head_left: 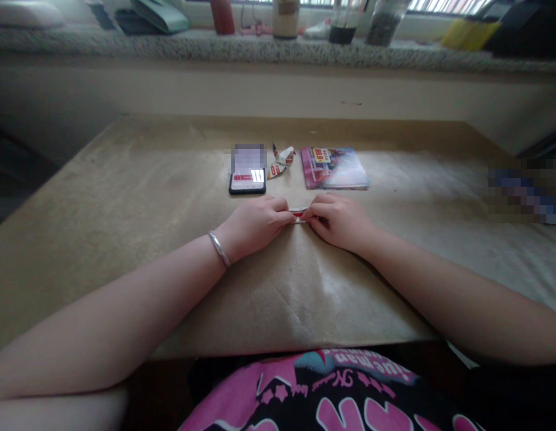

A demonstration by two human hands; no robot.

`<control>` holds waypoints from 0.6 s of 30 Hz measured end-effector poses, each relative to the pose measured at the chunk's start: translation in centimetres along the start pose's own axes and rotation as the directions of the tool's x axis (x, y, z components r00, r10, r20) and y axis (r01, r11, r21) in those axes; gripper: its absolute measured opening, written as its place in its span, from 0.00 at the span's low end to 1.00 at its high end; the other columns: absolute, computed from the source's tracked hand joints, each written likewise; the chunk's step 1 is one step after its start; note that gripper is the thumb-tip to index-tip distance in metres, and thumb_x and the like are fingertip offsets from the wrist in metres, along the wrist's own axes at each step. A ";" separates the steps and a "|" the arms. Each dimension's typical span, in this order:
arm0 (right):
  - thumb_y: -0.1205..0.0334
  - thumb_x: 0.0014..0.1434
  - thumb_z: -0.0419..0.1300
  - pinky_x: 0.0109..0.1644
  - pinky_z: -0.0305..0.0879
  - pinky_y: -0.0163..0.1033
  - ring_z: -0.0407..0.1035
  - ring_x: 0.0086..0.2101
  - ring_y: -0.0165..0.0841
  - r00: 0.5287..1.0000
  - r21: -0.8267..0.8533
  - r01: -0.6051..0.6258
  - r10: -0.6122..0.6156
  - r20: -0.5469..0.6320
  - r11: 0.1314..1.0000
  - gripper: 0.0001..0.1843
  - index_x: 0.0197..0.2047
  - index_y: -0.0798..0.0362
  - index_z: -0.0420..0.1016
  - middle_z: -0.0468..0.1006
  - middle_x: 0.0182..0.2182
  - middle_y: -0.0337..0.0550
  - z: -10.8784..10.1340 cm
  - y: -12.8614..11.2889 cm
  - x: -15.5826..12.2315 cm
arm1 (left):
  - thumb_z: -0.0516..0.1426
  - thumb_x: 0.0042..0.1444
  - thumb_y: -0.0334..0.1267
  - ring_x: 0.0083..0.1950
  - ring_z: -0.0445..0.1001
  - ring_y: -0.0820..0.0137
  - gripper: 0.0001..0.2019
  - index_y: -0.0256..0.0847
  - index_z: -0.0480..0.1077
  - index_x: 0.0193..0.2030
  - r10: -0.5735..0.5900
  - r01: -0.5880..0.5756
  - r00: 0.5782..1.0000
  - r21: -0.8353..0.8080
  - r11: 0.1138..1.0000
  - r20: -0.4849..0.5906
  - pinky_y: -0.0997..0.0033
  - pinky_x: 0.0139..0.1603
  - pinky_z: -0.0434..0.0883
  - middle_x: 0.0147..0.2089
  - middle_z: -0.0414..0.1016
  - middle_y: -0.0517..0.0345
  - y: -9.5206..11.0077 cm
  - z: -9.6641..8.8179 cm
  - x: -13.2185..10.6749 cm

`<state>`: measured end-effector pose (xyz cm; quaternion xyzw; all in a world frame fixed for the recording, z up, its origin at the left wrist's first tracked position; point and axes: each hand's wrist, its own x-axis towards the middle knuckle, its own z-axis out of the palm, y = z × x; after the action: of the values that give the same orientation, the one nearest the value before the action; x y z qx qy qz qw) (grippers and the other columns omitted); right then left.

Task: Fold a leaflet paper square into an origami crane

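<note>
My left hand (253,224) and my right hand (338,220) rest on the brown table (125,197), fingertips meeting in the middle. Both pinch a small folded piece of red-and-white printed paper (298,212), most of it hidden under the fingers. A silver bangle (219,248) circles my left wrist. Just beyond the hands lie a phone (247,179) with a lit screen, a folded paper crane (281,160) of the same printed paper, and a stack of colourful printed sheets (334,169).
A stone ledge (179,46) runs along the back under a window, holding jars, a red bottle (222,15), a teal folder (163,15) and a yellow object (469,35). A blurred patch sits at the table's right edge.
</note>
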<state>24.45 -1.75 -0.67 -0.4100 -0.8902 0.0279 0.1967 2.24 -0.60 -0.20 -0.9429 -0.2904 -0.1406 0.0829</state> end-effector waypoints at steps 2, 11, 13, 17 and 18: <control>0.64 0.60 0.54 0.39 0.60 0.38 0.69 0.36 0.35 1.000 0.004 -0.014 0.014 0.002 1.000 0.12 0.38 0.52 0.80 0.77 0.35 0.46 0.0 0.0 0.0 | 0.51 0.64 0.33 0.37 0.72 0.72 0.12 0.42 0.77 0.42 0.017 -0.018 0.999 -0.029 0.999 -0.029 0.74 0.36 0.66 0.40 0.76 0.55 -0.1 0.1 -0.1; 0.64 0.58 0.55 0.35 0.57 0.38 0.68 0.34 0.35 0.998 -0.070 -0.060 0.061 0.018 0.996 0.11 0.35 0.53 0.80 0.75 0.32 0.46 -0.1 -0.5 0.3 | 0.51 0.66 0.36 0.36 0.70 0.72 0.12 0.42 0.75 0.48 0.122 -0.117 0.992 0.132 0.984 -0.024 0.74 0.34 0.65 0.38 0.75 0.55 0.1 0.0 -0.3; 0.64 0.58 0.55 0.35 0.56 0.38 0.68 0.34 0.35 0.998 -0.090 -0.055 0.057 0.016 0.994 0.11 0.36 0.52 0.80 0.76 0.32 0.46 -0.1 -0.6 0.2 | 0.50 0.67 0.36 0.36 0.70 0.72 0.12 0.43 0.75 0.48 0.146 -0.140 0.989 0.150 0.979 -0.027 0.74 0.34 0.66 0.38 0.75 0.55 0.0 -0.1 -0.3; 0.63 0.58 0.54 0.34 0.55 0.38 0.68 0.35 0.36 0.998 -0.125 -0.060 0.063 0.019 0.990 0.11 0.35 0.52 0.79 0.77 0.33 0.45 -0.1 -0.7 0.2 | 0.50 0.67 0.37 0.35 0.70 0.72 0.12 0.43 0.75 0.48 0.147 -0.143 0.989 0.175 0.974 -0.012 0.74 0.33 0.65 0.38 0.75 0.55 0.1 -0.2 -0.4; 0.63 0.58 0.54 0.34 0.55 0.38 0.69 0.35 0.36 0.997 -0.133 -0.065 0.068 0.021 0.989 0.11 0.35 0.52 0.79 0.77 0.33 0.45 -0.1 -0.8 0.2 | 0.51 0.67 0.36 0.35 0.70 0.72 0.12 0.43 0.75 0.48 0.141 -0.138 0.990 0.172 0.976 -0.007 0.74 0.33 0.65 0.38 0.75 0.55 0.1 -0.3 -0.4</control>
<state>23.81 -2.11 -0.31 -0.4512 -0.8783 -0.0192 0.1568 1.95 -0.98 -0.07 -0.9489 -0.2338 -0.1182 0.1759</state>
